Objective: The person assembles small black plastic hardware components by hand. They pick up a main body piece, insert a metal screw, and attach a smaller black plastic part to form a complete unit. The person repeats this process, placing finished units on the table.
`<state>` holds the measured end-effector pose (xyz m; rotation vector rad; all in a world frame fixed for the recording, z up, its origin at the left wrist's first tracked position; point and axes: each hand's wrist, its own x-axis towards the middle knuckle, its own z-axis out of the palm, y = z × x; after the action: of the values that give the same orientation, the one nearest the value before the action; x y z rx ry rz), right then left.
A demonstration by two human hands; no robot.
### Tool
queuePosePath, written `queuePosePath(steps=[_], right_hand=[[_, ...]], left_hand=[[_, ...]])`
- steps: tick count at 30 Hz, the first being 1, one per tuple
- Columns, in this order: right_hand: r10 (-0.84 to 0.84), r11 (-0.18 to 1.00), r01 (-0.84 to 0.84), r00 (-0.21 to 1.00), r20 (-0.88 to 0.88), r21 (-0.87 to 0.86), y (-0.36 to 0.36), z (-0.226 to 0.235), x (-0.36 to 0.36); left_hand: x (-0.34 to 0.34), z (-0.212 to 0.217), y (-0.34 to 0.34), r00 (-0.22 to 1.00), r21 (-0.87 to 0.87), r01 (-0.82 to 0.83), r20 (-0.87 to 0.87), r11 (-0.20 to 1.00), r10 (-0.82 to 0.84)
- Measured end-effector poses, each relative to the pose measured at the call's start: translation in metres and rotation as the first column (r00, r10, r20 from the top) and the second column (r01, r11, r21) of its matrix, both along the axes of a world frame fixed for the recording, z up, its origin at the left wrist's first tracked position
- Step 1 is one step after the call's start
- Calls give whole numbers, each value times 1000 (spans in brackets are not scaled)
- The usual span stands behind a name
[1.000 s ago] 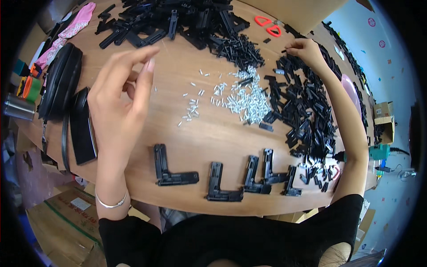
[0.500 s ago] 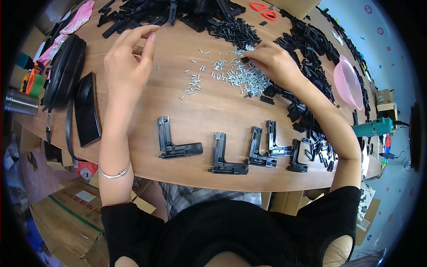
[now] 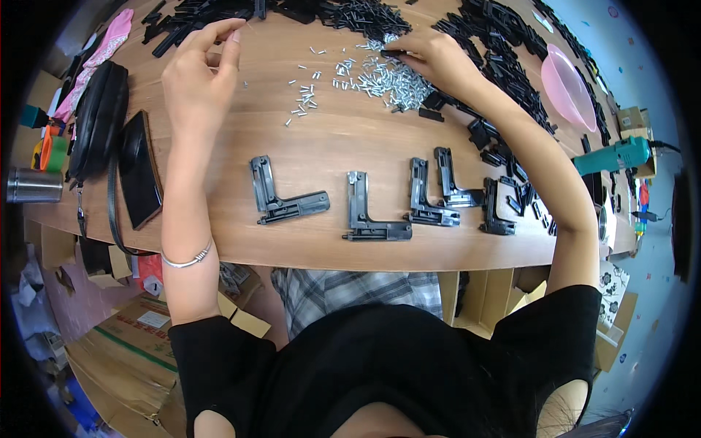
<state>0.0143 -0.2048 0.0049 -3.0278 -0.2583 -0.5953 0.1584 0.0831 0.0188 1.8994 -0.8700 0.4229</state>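
Over the screw pile (image 3: pixel 383 77), right hand (image 3: pixel 431 58) fingers pinch one; left hand (image 3: pixel 197 80) fingers together.

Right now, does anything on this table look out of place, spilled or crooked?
Mostly tidy. A few small metal pins lie scattered apart from the main pin pile under the right hand. The leftmost L-shaped black bracket sits tilted, unlike the squarer bracket beside it.
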Motion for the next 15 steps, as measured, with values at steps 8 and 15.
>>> queuePosePath(steps=[8,15], right_hand=[[-124,574,308,949,-291,759,25,36,-56],[-326,440,490,868,-375,753,10,27,-123]], left_hand=[[2,-2,2,999,65,-36,-8,997,37],[-20,0,-5,998,29,42,-41,999,-41]])
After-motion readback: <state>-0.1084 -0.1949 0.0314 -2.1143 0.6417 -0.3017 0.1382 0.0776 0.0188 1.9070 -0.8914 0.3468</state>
